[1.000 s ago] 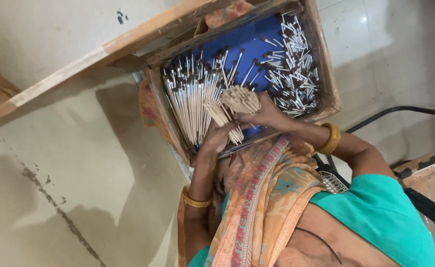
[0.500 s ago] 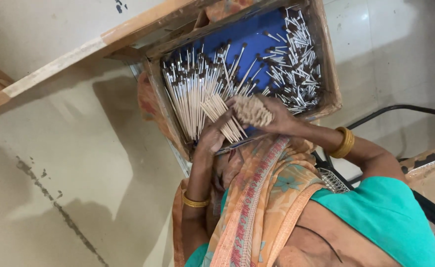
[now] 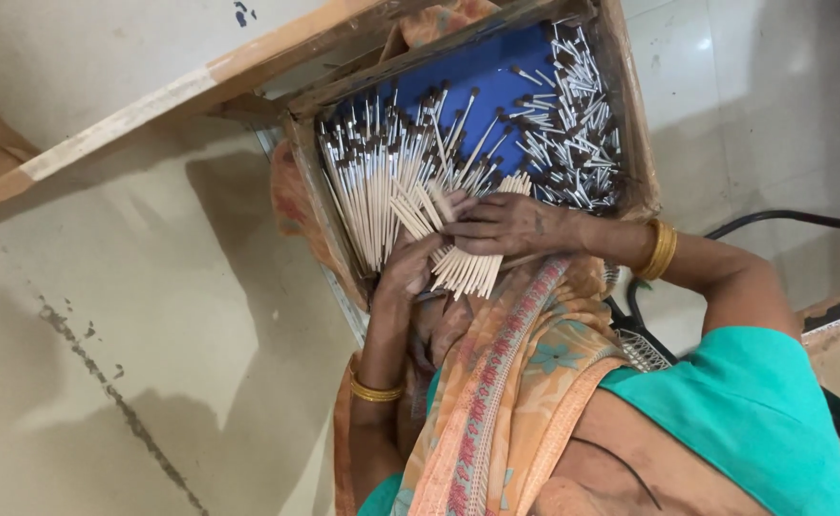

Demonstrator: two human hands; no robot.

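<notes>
Beige stained floor (image 3: 133, 363); blue-lined wooden tray (image 3: 630, 115) holding sticks (image 3: 382, 182).

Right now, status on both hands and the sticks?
Left hand and right hand together gripping a bundle of pale sticks. Bundle sits over the wooden tray's near edge. Loose dark-tipped sticks crowd alongside.

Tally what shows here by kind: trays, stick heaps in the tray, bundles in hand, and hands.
Wooden tray: 1
Stick heaps in the tray: 2, long sticks and short sticks
Stick bundle, held by both hands: 1
Hands: 2, left hand and right hand
Total: 6
</notes>
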